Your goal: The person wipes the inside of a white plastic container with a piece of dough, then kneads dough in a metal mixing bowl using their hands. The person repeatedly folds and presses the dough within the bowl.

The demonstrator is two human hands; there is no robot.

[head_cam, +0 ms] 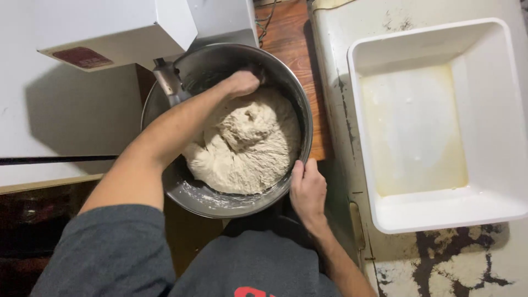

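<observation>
A large mass of pale dough (245,146) fills a round steel mixer bowl (220,203). My left hand (242,83) reaches across the bowl and is pushed into the dough at its far side, against the bowl wall, fingers curled into it. On the near right edge of the bowl, my right hand (307,190) grips the rim. The mixer's metal hook shaft (168,82) hangs into the bowl at the left, beside my left forearm.
The white mixer head (110,27) stands over the bowl at the upper left. A big white rectangular plastic tub (506,110), holding nothing but an oily film, sits on a worn white surface (341,55) at the right. Brown wood (291,33) shows behind the bowl.
</observation>
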